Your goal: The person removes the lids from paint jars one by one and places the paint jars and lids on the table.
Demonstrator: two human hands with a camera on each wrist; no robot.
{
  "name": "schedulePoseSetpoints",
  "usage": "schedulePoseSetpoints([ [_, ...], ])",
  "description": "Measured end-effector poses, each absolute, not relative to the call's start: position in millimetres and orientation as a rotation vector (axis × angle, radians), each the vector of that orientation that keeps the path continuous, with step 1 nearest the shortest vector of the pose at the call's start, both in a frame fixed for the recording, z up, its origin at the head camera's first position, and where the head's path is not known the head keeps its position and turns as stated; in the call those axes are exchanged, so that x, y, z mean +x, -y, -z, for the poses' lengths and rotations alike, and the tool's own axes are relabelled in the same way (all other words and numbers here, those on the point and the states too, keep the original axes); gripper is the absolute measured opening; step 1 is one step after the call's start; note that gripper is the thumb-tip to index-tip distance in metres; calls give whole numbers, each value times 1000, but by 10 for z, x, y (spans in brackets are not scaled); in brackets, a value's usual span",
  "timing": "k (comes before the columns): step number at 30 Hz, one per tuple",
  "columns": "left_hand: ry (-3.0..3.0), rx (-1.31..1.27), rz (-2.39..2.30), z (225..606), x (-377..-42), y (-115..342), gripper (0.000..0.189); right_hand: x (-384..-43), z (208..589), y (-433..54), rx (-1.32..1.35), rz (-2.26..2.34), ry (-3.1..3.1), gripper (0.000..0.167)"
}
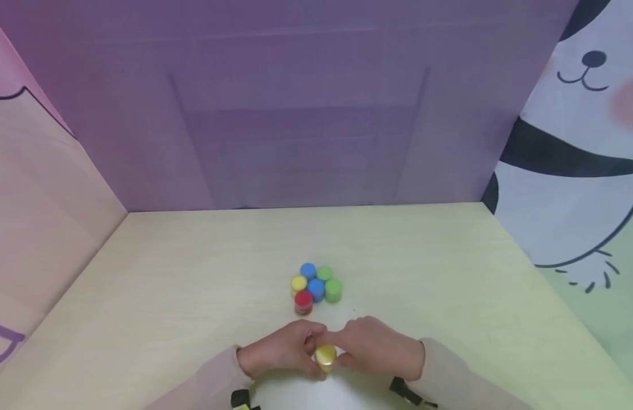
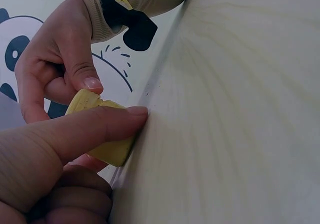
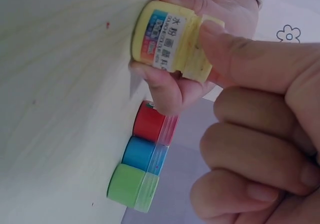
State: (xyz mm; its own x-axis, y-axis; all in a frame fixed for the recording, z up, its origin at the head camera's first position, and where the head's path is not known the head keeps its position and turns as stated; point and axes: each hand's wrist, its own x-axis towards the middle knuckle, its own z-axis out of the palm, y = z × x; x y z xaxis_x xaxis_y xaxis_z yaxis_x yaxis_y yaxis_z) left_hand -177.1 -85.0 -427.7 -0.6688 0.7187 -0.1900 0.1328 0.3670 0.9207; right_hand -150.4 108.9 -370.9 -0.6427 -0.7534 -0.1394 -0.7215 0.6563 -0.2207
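Note:
A small yellow paint jar point(image 1: 325, 357) stands upright near the front of the table, between both hands. My left hand point(image 1: 283, 352) holds its body between thumb and fingers, low by the tabletop. My right hand point(image 1: 375, 347) pinches the yellow lid point(image 3: 196, 62) at the top with thumb and forefinger, while its other fingers are curled in. The right wrist view shows a printed label point(image 3: 161, 39) on the jar. Whether the lid is loose cannot be told.
Beyond the hands several paint jars stand grouped: a red jar point(image 1: 303, 302), a yellow jar point(image 1: 298, 284), two blue jars point(image 1: 316, 289) and two green jars point(image 1: 333, 290). A purple panel point(image 1: 306, 114) closes the table's back edge. Printed panels stand at both sides.

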Motion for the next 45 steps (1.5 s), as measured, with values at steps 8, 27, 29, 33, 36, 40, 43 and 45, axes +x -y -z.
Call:
schedulePoseSetpoints([
  [8,-2035,716,-1332,4270,-1769,881,45,-1501,3700,-1104,-1080,363,-2652,48],
  [27,-2054,730,-1314,4287,-1777,863,38,-1392,3777,-996,-794,453,-2706,36],
  [29,-2047,725,-1316,4284,-1780,865,40,-1393,3775,-995,-793,456,-2702,35],
  [33,-2025,715,-1327,4282,-1779,872,44,-1395,3776,-993,-790,463,-2689,34],
  [36,-2010,716,-1327,4283,-1780,871,48,-1404,3770,-1000,-802,452,-2681,34],
  [40,-2013,714,-1316,4278,-1776,865,49,-1425,3756,-1021,-816,432,-2655,36],
  [43,-2028,710,-1313,4266,-1770,864,48,-1449,3745,-1043,-852,420,-2644,39],
  [45,-2032,698,-1317,4260,-1767,865,48,-1467,3743,-1060,-892,418,-2646,39],
])
